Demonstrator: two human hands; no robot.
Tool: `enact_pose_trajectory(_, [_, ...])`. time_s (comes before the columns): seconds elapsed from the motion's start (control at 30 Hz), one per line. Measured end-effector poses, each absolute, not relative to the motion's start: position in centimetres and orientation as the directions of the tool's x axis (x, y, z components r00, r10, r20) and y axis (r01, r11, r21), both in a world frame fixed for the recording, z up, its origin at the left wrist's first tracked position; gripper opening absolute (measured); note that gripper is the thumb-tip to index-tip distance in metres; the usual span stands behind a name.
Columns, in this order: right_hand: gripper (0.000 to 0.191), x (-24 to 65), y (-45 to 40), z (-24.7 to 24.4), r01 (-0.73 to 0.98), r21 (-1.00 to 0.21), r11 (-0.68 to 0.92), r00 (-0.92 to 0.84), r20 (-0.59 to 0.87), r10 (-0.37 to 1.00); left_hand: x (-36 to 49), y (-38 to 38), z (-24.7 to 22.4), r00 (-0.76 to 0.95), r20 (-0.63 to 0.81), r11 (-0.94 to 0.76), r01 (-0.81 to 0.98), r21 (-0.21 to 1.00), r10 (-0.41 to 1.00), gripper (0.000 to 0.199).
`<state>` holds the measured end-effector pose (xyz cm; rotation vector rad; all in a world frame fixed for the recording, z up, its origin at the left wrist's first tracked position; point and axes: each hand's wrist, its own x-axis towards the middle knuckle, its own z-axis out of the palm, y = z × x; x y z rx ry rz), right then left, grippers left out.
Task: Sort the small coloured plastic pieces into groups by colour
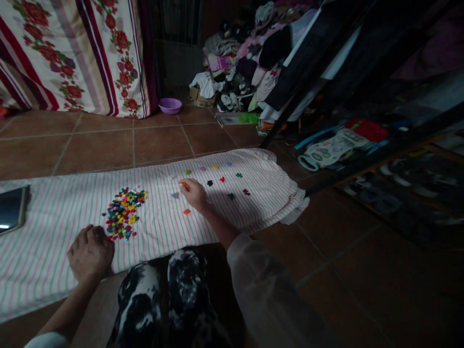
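Yellow, tiny piece (181,183) pinched by your right hand (195,194); single-colour clusters (210,183) sorted, multicoloured heap (125,210) unsorted; left hand (90,251)'s grip unclear.

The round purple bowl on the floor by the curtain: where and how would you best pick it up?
I'd pinch the rim of the round purple bowl on the side facing the person, coming from above. It stands upright, opening up, so the rim looks exposed there, whereas its left edge in the picture sits close to the flowered, striped curtain.
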<state>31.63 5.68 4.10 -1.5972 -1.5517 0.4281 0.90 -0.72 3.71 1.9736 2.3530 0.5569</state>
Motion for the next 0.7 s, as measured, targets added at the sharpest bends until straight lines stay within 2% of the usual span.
enact_pose_trajectory(0.17, [0.025, 36.9, 6.9, 2.8, 0.701, -0.712, 0.052, 0.292, 0.353, 0.889, 1.1, -0.8, 3.4, -0.217, 0.244, 0.149, 0.952, 0.269, 0.945, 0.038])
enact_pose_trajectory(0.33, [0.028, 42.2, 8.0, 2.3, 0.753, -0.643, -0.141, 0.417, 0.300, 0.858, 1.3, -0.5, 3.3, -0.262, 0.210, 0.206, 0.945, 0.256, 0.942, 0.041])
enact_pose_trajectory(0.57, [0.032, 47.1, 9.7, 2.7, 0.797, -0.506, -0.331, 0.494, 0.229, 0.839, 1.2, -0.7, 3.8, -0.215, 0.179, 0.159, 0.946, 0.283, 0.960, 0.042])
enact_pose_trajectory(0.7, [0.033, 48.3, 10.7, 2.6, 0.799, -0.481, -0.360, 0.508, 0.221, 0.833, 1.3, -0.7, 4.0, -0.215, 0.166, 0.160, 0.943, 0.292, 0.962, 0.043])
